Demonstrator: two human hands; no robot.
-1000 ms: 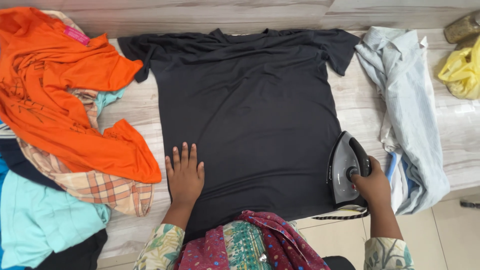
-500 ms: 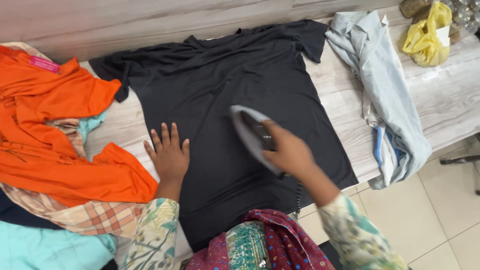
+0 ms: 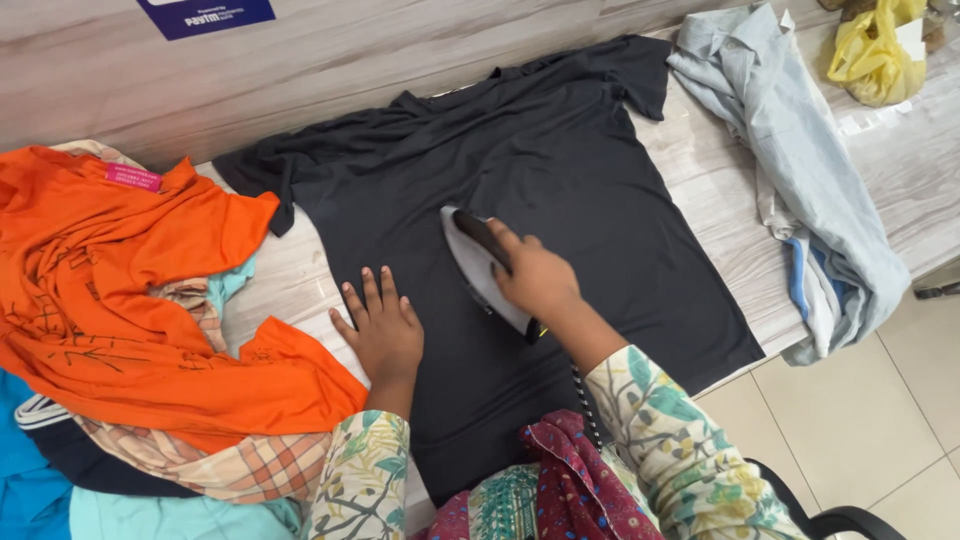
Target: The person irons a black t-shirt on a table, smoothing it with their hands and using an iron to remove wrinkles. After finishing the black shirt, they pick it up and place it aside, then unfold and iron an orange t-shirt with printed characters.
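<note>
On the surface (image 3: 720, 190) lies a black shirt (image 3: 560, 170). Right hand (image 3: 535, 278) fingers are clamped on the iron (image 3: 480, 265); left hand (image 3: 385, 330) presses flat, fingers apart.

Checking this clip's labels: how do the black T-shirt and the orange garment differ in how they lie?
The black T-shirt lies spread flat on the table; the orange garment is crumpled atop a heap. The left hand presses the T-shirt and the right hand holds an iron on it; neither touches the orange garment. Both are plain-coloured.
</note>
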